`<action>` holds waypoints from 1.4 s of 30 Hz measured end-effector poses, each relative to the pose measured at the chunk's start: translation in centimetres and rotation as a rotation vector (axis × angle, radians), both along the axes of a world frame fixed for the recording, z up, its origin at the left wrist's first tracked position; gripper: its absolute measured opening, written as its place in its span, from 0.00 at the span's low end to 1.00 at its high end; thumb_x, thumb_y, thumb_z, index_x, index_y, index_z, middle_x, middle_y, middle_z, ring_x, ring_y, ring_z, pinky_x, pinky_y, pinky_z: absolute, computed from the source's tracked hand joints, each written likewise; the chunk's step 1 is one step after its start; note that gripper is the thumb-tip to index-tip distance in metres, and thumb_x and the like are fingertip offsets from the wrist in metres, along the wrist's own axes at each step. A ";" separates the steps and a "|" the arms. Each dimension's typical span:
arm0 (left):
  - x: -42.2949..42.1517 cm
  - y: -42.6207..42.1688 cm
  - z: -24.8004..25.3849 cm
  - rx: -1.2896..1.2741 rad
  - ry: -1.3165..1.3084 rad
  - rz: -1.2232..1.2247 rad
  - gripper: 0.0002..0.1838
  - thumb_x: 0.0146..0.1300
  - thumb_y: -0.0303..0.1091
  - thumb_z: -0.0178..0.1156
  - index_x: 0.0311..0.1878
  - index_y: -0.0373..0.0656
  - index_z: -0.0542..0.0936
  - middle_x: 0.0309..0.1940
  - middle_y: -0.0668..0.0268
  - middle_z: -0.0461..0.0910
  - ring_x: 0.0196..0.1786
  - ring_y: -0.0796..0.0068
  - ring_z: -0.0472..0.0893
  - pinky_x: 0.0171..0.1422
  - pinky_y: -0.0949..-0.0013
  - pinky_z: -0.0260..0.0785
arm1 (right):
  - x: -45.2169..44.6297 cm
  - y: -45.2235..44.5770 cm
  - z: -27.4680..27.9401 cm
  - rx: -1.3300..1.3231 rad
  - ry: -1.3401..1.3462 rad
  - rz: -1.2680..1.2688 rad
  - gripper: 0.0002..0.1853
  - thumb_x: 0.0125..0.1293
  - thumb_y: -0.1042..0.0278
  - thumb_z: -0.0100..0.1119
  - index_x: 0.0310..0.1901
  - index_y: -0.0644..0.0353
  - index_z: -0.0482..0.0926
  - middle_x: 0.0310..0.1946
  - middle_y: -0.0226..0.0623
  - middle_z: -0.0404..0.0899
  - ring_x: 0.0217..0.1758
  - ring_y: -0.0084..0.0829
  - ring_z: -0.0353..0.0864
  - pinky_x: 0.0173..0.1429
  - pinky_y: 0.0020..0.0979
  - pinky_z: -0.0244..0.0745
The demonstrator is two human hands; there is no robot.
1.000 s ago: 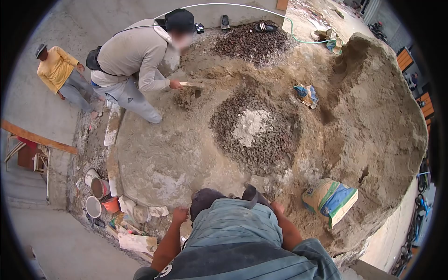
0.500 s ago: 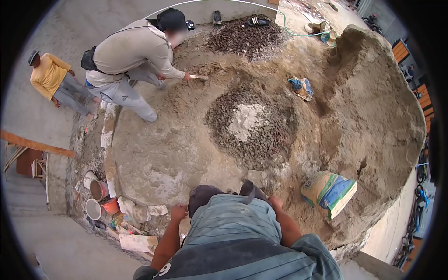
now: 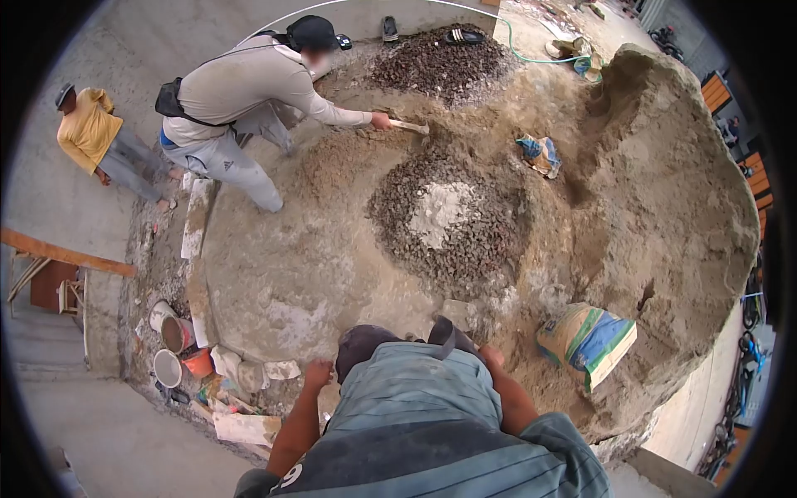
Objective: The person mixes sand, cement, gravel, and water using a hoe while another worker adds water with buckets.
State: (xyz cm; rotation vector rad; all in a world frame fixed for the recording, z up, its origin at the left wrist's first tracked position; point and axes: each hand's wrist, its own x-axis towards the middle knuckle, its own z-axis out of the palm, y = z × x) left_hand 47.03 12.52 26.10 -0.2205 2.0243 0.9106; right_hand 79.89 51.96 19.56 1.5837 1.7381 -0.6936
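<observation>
My left hand (image 3: 319, 373) hangs beside my left knee, its fingers curled in with nothing visible in them. My right hand (image 3: 491, 357) is against my right leg; its fingers are too small and partly hidden to make out. In front of me lies a ring of dark gravel (image 3: 490, 249) with pale powder (image 3: 440, 214) heaped in its middle. A co-worker in a light sweatshirt (image 3: 241, 83) bends over the far side, one hand on a wooden handle (image 3: 409, 126) whose end reaches the sand by the gravel.
A large sand mound (image 3: 672, 216) rises at right, with a striped bag (image 3: 587, 340) at its foot. A torn bag (image 3: 540, 155) lies beyond. Buckets (image 3: 177, 334) and rubble stand at left. Another person in a yellow shirt (image 3: 90, 129) is at far left. A second gravel pile (image 3: 440, 66) is at the back.
The co-worker's arm and the wooden handle have moved right, toward the gravel ring. The person in yellow has shifted a little and bent an arm. My hands stay beside my legs.
</observation>
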 end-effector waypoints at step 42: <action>0.4 1.2 0.3 -0.020 -0.012 0.016 0.07 0.63 0.34 0.58 0.40 0.42 0.78 0.26 0.64 0.80 0.22 0.74 0.77 0.24 0.69 0.71 | 0.5 0.6 -1.6 -0.023 -0.010 0.011 0.22 0.64 0.50 0.52 0.53 0.52 0.83 0.55 0.44 0.80 0.61 0.44 0.79 0.58 0.42 0.76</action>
